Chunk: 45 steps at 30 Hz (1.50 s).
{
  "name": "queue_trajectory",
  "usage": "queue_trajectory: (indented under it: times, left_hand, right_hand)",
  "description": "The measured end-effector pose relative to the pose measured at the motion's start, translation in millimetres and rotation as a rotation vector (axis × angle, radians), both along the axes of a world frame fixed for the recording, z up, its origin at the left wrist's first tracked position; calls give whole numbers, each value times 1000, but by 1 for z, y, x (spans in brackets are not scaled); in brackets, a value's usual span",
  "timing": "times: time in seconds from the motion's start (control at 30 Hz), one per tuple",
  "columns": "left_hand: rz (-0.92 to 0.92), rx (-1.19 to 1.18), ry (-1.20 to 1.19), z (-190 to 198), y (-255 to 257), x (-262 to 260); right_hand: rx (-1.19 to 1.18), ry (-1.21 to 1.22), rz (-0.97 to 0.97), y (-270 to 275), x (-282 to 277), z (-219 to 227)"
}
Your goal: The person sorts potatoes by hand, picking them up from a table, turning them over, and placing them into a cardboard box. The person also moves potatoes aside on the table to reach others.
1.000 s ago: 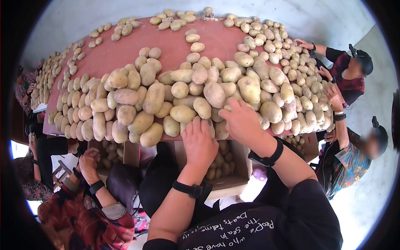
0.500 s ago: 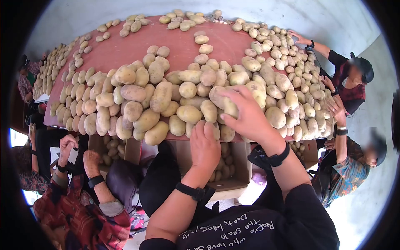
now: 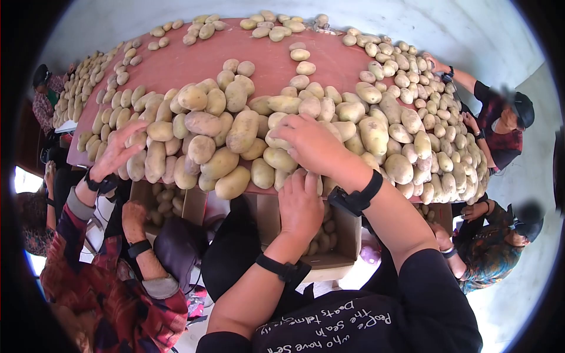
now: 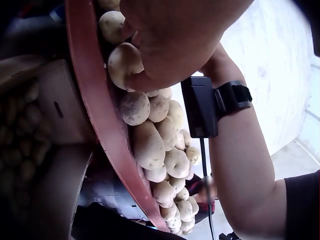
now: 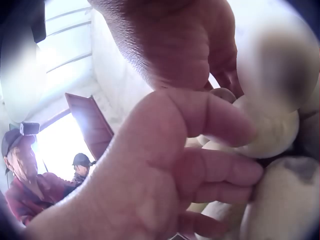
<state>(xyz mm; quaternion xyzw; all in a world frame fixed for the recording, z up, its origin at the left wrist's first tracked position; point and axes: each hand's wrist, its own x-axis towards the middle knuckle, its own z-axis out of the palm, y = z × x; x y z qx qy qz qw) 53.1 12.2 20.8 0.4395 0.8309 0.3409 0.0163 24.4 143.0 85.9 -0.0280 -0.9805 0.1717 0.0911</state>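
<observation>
My left hand [image 3: 301, 206] is at the table's near edge, its fingers over a potato. In the left wrist view, the left hand [image 4: 170, 42] has fingers and thumb round a pale potato [image 4: 122, 65]. Higher up, my right hand [image 3: 318, 144] reaches across the pile with bent, parted fingers touching potatoes near a yellowish one [image 3: 279, 158]; its thumb is largely hidden. Both hands show close up in the right wrist view, beside a potato [image 5: 272, 132] and a blurred one near the lens.
Many potatoes cover the near and right parts of the red table [image 3: 194, 62]. Below its edge, an open cardboard box [image 3: 338, 259] holds more potatoes. At the left, a neighbour's hand [image 3: 118, 150] reaches over the pile. Other people sit at the right.
My right hand has moved left from the potato it was around and lies lower over the pile. The left neighbour's hand has risen onto the potatoes. The head view has shifted slightly.
</observation>
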Motion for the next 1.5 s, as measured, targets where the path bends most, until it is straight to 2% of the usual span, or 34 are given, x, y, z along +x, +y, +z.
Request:
queue_trajectory:
  times: [0.17,0.23,0.33,0.4,0.5,0.53,0.57,0.6,0.63,0.7,0.77,0.83,0.9,1.0,1.1,1.2,1.3,1.5]
  left_hand:
    - [5,11,8,3,-2,0]
    - [-6,6,-22,5,-3,-2]
    - [-9,162,-45,5,-4,-11]
    - [18,261,-160,-2,-2,-20]
    - [144,471,-277,-1,-3,-30]
    - [175,528,-475,-3,-5,-35]
    - [211,586,-666,-3,-7,-40]
    - [196,614,-646,6,-10,-44]
    - [180,672,-727,10,-13,-46]
    - [146,792,-885,15,-15,-49]
    - [132,855,-966,19,-17,-53]
    - [144,902,-1025,22,-18,-55]
    - [169,914,-1061,21,-18,-56]
    - [193,915,-1096,17,-15,-58]
    - [192,892,-1117,15,-12,-55]
    - [170,896,-1132,18,-9,-50]
    - [153,892,-1115,16,-7,-51]
    - [157,848,-1037,13,-2,-52]
  right_hand:
    - [-73,148,83,-4,-13,-8]
    - [-26,215,136,1,-12,-16]
    - [-61,245,114,4,2,-7]
    - [-106,301,82,5,20,4]
    - [-296,310,105,1,64,35]
    - [-363,310,173,2,78,39]
    - [-529,198,221,4,92,35]
    - [-690,89,274,4,106,29]
    - [-850,-22,328,4,117,21]
    - [-907,-337,308,5,134,-20]
    - [-895,-653,112,3,149,-70]
    - [-782,-780,15,5,168,-155]
    - [-363,-1033,25,-5,168,-191]
    - [-35,-1179,-52,-22,183,-254]
    - [-151,-1119,-54,-34,195,-291]
    - [-231,-988,-185,-45,209,-355]
    - [-111,-1059,-209,-51,210,-364]
    - [-152,-1151,-100,-42,207,-384]
